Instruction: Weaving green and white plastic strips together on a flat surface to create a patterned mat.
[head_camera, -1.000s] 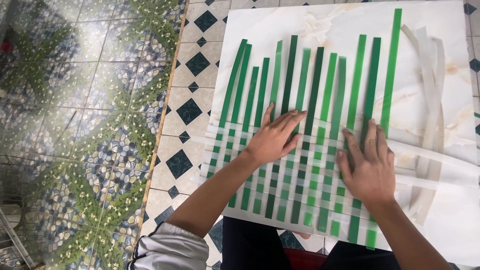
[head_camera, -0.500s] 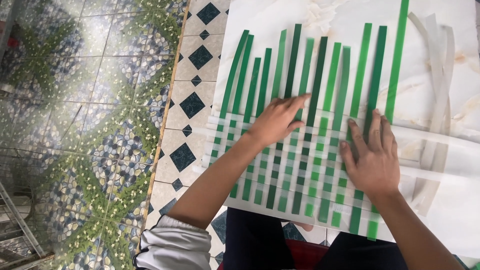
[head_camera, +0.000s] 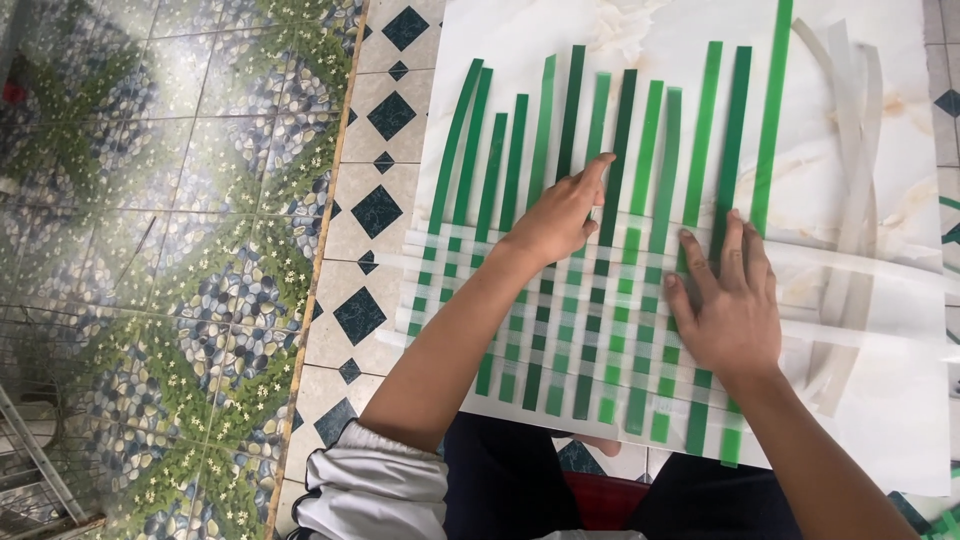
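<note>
Shifted since the earlier frame: left hand (head_camera: 560, 215) up and slightly left across the weave, index fingertip now out on a dark green strip (head_camera: 622, 150) above the top white crossing; right hand (head_camera: 730, 310) barely moved, flat on the right part of the woven patch.

Both hands open and pressing, gripping nothing — left fingers held close together and stretched forward, right fingers a little spread over green and white bands.

Woven mat (head_camera: 570, 310) lying on a pale marble-look board (head_camera: 620, 30), green strips running away from the body, translucent white strips (head_camera: 850, 260) crossing them, with the checkered part nearest the body.

To do this well, probably: keep the right palm down as an anchor so the finished rows stay tight, and slide the left fingertips along the uppermost white strip to seat it square against the row beneath, checking that the over-and-under order holds at each green strip.

Edges worth minding: left rim of the board close to the outermost green strips, tiled floor (head_camera: 200, 250) just beyond; near edge of the board over the lap, green ends almost reaching it. Open room mostly at the far end of the board beyond the strip tips, and to the right, though loose curved white strips (head_camera: 855, 120) lie there.
</note>
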